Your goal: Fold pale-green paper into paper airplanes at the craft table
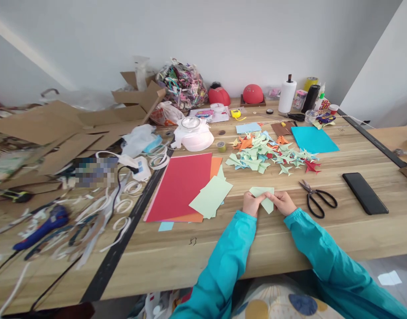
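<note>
Between my two hands is a pale green sheet of paper (267, 204), partly folded, with slanted edges and a point toward me. My left hand (251, 203) grips its left side, fingers closed on it. On the right side my right hand (283, 204) pinches the same paper, thumbs close together at the top. Just right of that hand lie black-handled scissors (318, 198), blades slightly apart. Beyond my hands spreads a pile of folded paper shapes (256, 153), mostly pale green with some orange, red and blue. Pale green sheets (211, 197) lie to the left.
Large red sheets (183, 186) rest left of the green ones. A black phone (365, 193) lies at the right, a turquoise sheet (314, 139) behind it. Across the dark strip sit a blue glue gun (44, 228), a white power strip (138, 167) and cardboard (40, 122).
</note>
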Demonstrator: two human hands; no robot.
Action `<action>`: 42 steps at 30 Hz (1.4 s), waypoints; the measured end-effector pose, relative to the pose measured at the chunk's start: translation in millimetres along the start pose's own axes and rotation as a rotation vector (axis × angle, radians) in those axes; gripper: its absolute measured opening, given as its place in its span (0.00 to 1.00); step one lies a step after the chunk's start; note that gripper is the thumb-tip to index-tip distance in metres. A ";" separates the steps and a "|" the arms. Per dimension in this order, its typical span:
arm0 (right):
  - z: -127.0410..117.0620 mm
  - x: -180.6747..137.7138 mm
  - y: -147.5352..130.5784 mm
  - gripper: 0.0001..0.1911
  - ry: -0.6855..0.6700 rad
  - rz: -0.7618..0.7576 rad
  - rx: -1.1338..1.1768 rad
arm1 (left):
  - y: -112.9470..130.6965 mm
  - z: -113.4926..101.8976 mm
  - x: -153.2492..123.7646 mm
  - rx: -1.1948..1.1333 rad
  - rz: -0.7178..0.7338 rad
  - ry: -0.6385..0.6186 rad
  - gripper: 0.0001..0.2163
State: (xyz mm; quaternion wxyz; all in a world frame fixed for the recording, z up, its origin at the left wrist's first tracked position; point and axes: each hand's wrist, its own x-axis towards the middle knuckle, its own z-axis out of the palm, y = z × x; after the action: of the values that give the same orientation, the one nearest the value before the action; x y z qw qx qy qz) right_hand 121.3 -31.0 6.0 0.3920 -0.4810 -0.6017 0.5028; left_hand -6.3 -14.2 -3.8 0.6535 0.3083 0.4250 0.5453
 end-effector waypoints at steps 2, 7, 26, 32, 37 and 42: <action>0.2 -0.1 0.1 0.25 -0.030 -0.001 0.002 | 0.2 0.1 -0.2 -0.017 0.008 0.024 0.12; 0.8 -0.3 -0.9 0.26 0.000 -0.033 -0.055 | 1.6 0.4 -0.6 -0.032 0.031 0.058 0.11; 0.1 2.0 10.7 0.23 -0.025 -0.106 -0.188 | 6.6 1.9 1.3 -0.093 0.042 0.181 0.15; -2.4 3.4 10.3 0.25 0.111 -0.031 -0.061 | 10.5 0.8 2.5 -0.091 0.015 0.198 0.16; -8.2 5.4 5.6 0.24 0.261 -0.036 0.006 | 7.2 -0.2 2.4 -0.062 0.002 0.205 0.18; -4.9 4.9 7.7 0.21 0.284 -0.032 0.038 | -3.9 -2.4 4.7 0.128 -0.010 0.087 0.19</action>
State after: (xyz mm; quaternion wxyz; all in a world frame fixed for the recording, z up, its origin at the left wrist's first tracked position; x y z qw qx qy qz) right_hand 126.3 -24.8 -0.7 0.4903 -0.5301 -0.5381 0.4348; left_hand -6.5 -10.7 -9.3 0.6160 0.3232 0.4885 0.5267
